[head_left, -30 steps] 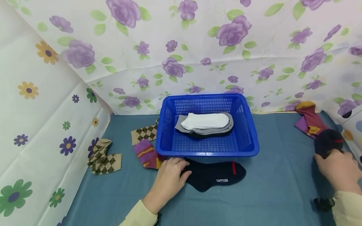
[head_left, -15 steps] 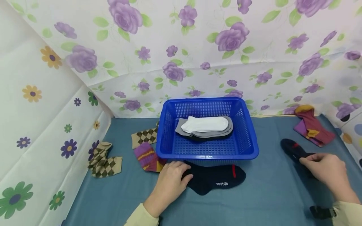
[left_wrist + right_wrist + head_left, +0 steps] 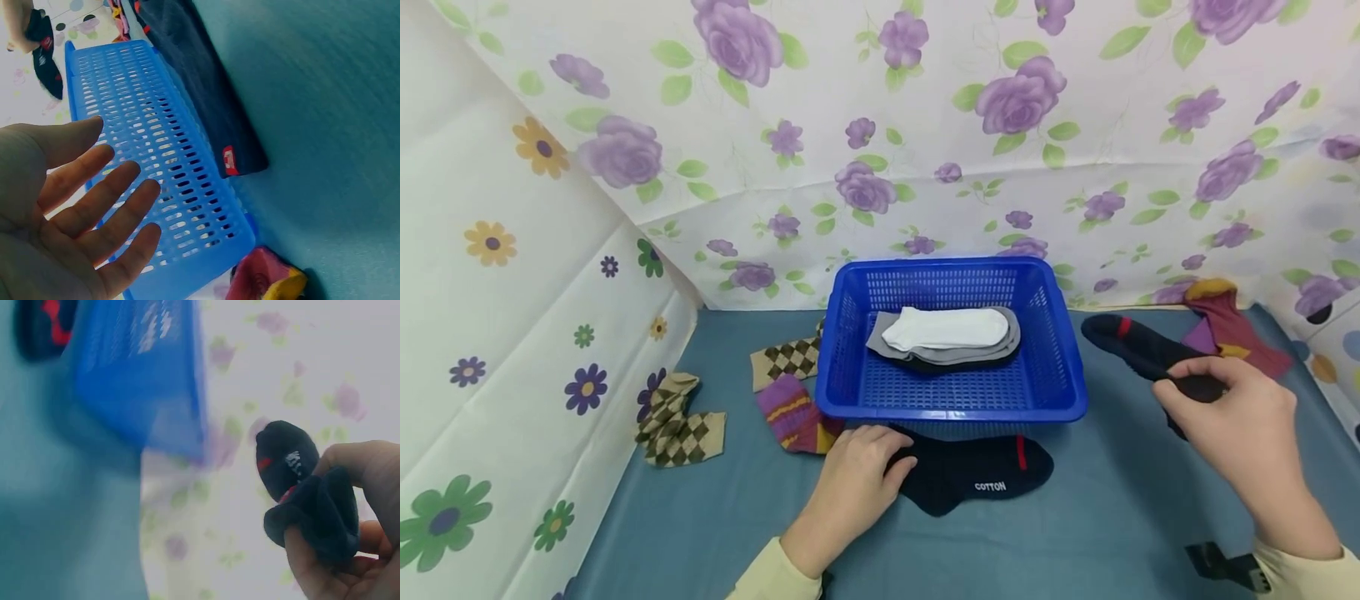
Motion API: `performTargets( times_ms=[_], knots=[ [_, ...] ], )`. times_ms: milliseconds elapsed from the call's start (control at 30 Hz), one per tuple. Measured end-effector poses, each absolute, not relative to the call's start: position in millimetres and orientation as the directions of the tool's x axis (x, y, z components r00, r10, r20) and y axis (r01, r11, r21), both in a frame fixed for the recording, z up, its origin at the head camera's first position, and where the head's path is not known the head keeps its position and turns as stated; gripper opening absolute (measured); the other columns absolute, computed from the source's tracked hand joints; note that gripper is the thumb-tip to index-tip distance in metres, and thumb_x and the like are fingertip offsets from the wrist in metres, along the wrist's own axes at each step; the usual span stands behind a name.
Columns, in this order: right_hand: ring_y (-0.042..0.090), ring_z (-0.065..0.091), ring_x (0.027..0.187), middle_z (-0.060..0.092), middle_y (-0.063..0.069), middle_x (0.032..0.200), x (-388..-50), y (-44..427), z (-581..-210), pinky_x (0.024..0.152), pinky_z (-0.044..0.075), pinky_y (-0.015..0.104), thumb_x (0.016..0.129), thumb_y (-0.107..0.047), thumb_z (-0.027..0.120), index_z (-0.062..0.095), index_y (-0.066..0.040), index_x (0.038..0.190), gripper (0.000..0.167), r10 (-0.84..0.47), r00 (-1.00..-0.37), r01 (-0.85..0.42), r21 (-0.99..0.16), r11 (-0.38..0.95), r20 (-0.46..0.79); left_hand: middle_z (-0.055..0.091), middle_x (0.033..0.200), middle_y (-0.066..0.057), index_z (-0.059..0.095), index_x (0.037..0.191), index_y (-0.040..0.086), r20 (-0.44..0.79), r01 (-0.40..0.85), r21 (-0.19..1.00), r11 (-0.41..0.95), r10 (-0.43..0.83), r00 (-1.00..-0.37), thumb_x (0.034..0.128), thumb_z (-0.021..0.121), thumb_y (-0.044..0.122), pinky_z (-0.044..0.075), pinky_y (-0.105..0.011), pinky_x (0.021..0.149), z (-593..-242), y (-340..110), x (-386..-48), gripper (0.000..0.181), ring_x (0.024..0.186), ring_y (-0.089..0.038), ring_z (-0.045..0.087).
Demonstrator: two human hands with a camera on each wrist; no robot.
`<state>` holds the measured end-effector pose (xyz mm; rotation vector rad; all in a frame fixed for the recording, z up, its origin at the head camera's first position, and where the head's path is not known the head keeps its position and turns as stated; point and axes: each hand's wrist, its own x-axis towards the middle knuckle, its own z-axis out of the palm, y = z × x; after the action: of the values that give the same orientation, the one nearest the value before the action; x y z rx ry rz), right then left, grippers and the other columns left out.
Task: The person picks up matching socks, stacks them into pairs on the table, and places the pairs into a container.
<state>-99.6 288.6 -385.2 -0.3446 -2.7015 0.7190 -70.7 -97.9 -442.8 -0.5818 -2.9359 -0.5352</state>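
Note:
A navy sock (image 3: 977, 467) marked COTTON, with a red stripe near its toe, lies flat in front of the blue basket (image 3: 951, 415). My left hand (image 3: 861, 479) is by its cuff end; in the left wrist view the fingers (image 3: 125, 219) are spread and loosely bent, holding nothing. To the right of the basket, my right hand (image 3: 1240, 425) pinches a second navy sock (image 3: 1138, 342) in the air, its toe pointing toward the basket. The right wrist view shows that sock (image 3: 325, 512) bunched between thumb and fingers. A white sock (image 3: 951, 327) tops grey and black ones inside the basket.
Left of the basket lie a purple, maroon and yellow sock (image 3: 797, 412), an argyle sock (image 3: 786, 362) and another crumpled argyle sock (image 3: 681, 429). A maroon and yellow sock (image 3: 1255, 333) is at the far right. Flowered sheets (image 3: 940, 125) stand behind and at the sides.
My right hand has lifted the second navy sock off the far right and moved left with it, toward the basket. The left hand has stayed by the flat sock.

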Motion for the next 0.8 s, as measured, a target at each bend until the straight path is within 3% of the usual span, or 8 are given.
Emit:
performTargets(
  times_ms=[133, 367, 600, 733, 800],
  knots=[
    [-0.013, 0.041, 0.067, 0.065, 0.005, 0.086, -94.1, 263.1, -370.7, 0.051, 0.034, 0.012, 0.073, -0.029, 0.076, 0.068, -0.018, 0.085, 0.018, 0.247, -0.897, 0.007, -0.546, 0.838, 0.367, 0.068, 0.103, 0.008, 0.066, 0.108, 0.022, 0.185, 0.385, 0.357, 0.851, 0.339, -0.922, 0.0900, 0.058, 0.044, 0.051, -0.034, 0.082, -435.8, -95.4, -70.4, 0.029, 0.093, -0.009, 0.063],
    [0.002, 0.044, 0.054, 0.060, -0.005, 0.085, -83.5, 217.9, -366.6, 0.043, 0.033, 0.013, 0.071, -0.017, 0.076, 0.066, -0.025, 0.082, 0.017, 0.103, -0.881, -0.203, -0.566, 0.799, 0.462, 0.064, 0.113, 0.007, 0.060, 0.120, 0.023, 0.250, 0.393, 0.552, 0.735, 0.304, -0.919, 0.0952, 0.046, 0.046, 0.053, -0.032, 0.084, -417.4, -84.8, -68.2, 0.036, 0.101, -0.008, 0.062],
    [0.005, 0.059, 0.084, 0.062, -0.006, 0.097, -72.6, 172.4, -377.5, 0.053, 0.046, 0.008, 0.070, -0.009, 0.075, 0.066, -0.024, 0.086, 0.024, -0.025, -0.855, -0.396, -0.620, 0.677, 0.519, 0.062, 0.117, 0.010, 0.060, 0.122, 0.024, 0.237, 0.392, 0.696, 0.601, 0.323, -0.916, 0.0980, 0.038, 0.047, 0.051, -0.030, 0.089, -400.3, -69.4, -67.6, 0.039, 0.107, -0.002, 0.058],
    [0.008, 0.063, 0.087, 0.063, -0.005, 0.104, -67.9, 150.1, -382.8, 0.056, 0.049, 0.010, 0.072, -0.008, 0.075, 0.067, -0.024, 0.092, 0.027, -0.091, -0.841, -0.475, -0.648, 0.595, 0.533, 0.064, 0.107, 0.007, 0.059, 0.121, 0.024, 0.267, 0.414, 0.732, 0.541, 0.332, -0.905, 0.0976, 0.041, 0.045, 0.052, -0.029, 0.083, -396.4, -61.0, -67.3, 0.037, 0.100, -0.004, 0.059],
    [0.007, 0.063, 0.080, 0.062, -0.003, 0.109, -65.8, 141.6, -386.2, 0.054, 0.049, 0.012, 0.075, -0.010, 0.075, 0.066, -0.023, 0.103, 0.032, -0.136, -0.845, -0.497, -0.666, 0.556, 0.517, 0.064, 0.104, 0.008, 0.058, 0.121, 0.025, 0.292, 0.420, 0.756, 0.502, 0.315, -0.903, 0.0973, 0.043, 0.043, 0.052, -0.025, 0.076, -395.3, -57.9, -68.3, 0.033, 0.093, -0.002, 0.059]
  ],
)
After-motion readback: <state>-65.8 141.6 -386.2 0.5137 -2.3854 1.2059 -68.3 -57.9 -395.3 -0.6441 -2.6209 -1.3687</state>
